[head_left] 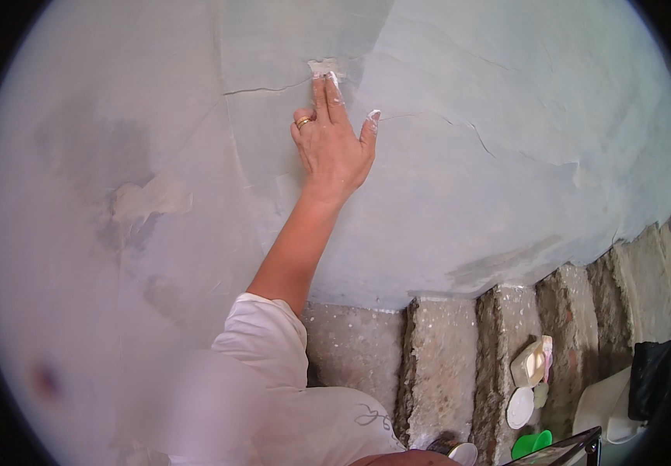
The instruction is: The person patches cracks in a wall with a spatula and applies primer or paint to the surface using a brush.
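Note:
My left hand (334,140) is raised against a grey plastered wall (460,186), its index and middle fingers stretched onto a small rough pale patch (322,64) beside a thin horizontal crack. White paste coats some fingertips and the thumb, which stands out to the right. The two outer fingers are bent, and a gold ring shows on one. A larger beige patch (149,200) marks the wall to the left. Only a bit of skin shows at the bottom edge; my right hand is out of sight.
Rough concrete steps (436,357) run along the wall's foot at lower right. On them are a beige container (528,365), a white lid (519,408), a green tub (531,443), a pale bucket (599,404) and a black item (650,377). A dark-framed object (588,443) crosses the bottom right.

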`<state>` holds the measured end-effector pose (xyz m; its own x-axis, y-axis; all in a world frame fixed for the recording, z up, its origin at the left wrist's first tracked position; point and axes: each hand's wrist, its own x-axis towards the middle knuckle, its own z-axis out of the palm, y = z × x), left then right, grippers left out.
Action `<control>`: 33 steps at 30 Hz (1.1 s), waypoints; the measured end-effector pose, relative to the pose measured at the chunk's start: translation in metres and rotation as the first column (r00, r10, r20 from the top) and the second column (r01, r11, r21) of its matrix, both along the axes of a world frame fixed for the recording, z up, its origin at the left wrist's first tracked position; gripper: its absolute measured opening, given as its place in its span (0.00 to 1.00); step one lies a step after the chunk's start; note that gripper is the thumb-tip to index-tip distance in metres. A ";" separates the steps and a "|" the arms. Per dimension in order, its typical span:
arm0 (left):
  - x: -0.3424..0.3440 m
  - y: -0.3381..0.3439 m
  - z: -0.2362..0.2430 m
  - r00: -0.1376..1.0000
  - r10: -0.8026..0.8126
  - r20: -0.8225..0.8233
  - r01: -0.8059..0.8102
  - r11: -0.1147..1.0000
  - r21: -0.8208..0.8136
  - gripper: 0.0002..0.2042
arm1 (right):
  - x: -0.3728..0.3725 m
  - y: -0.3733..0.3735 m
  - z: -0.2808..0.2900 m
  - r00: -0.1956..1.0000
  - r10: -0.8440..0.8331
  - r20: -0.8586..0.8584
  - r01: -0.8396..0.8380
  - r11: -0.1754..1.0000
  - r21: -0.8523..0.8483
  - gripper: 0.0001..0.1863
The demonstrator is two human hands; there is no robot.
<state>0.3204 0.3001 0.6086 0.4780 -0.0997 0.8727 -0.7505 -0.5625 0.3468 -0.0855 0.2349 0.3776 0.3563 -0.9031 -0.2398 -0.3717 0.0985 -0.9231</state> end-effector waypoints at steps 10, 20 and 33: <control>0.007 0.006 0.004 0.990 -0.077 0.115 0.083 0.996 -0.043 0.36 | 0.085 -0.006 0.066 0.970 0.222 0.099 -0.190 0.947 -0.259 0.13; 0.029 0.008 -0.004 0.951 -0.178 0.254 0.222 0.963 -0.153 0.37 | 0.163 -0.013 0.110 0.921 0.379 0.088 -0.302 0.839 -0.453 0.14; 0.036 0.011 -0.016 0.938 -0.294 0.186 0.316 0.943 -0.106 0.35 | 0.228 -0.012 0.134 0.883 0.469 0.002 -0.391 0.738 -0.550 0.14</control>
